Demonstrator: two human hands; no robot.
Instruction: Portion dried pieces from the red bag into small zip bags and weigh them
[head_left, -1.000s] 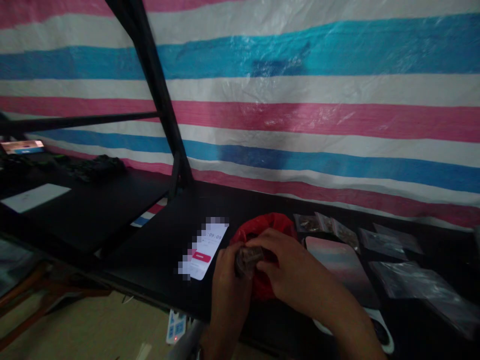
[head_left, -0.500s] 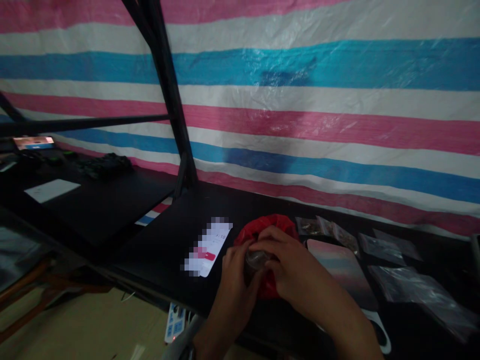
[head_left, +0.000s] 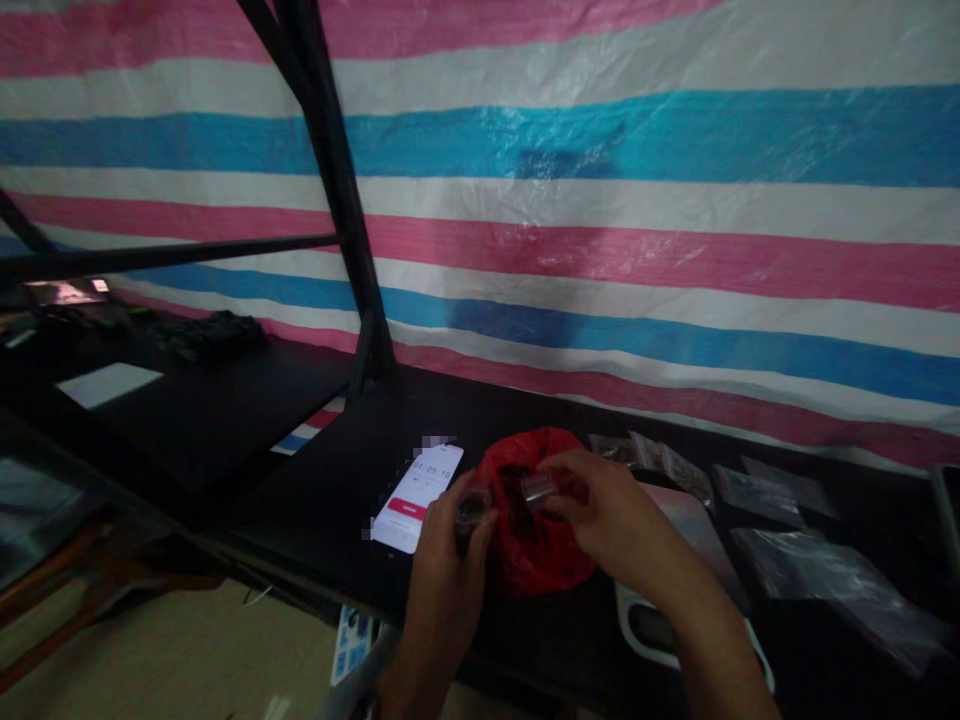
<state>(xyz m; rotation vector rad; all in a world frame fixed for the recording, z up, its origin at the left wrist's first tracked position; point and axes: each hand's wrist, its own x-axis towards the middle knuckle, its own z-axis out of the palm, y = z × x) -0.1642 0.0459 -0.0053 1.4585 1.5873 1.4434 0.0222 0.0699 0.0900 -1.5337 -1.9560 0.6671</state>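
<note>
My left hand [head_left: 450, 540] is closed round a small clear plastic container [head_left: 472, 507] at the left edge of an open red plastic bag [head_left: 551, 565]. Over the bag's mouth, my right hand [head_left: 592, 500] pinches a small clear plastic piece [head_left: 536, 488]; its exact kind I cannot make out. Dark loose bits [head_left: 517, 490] show inside the bag. Under my right forearm lies a scale with a shiny plate [head_left: 694, 525] and white rim, partly hidden by the arm.
Left of the bag lies a lit phone [head_left: 416, 505] showing a timer. Small filled zip bags [head_left: 682, 470] lie behind the scale, and flat clear bags [head_left: 817, 565] to its right. A black metal post [head_left: 349, 215] rises at the table's back left. Striped sheeting [head_left: 637, 220] hangs behind.
My hands have come apart: the left moved left with the clear container, the right holds a separate clear piece over the bag. The bag's opening and dark contents now show.
</note>
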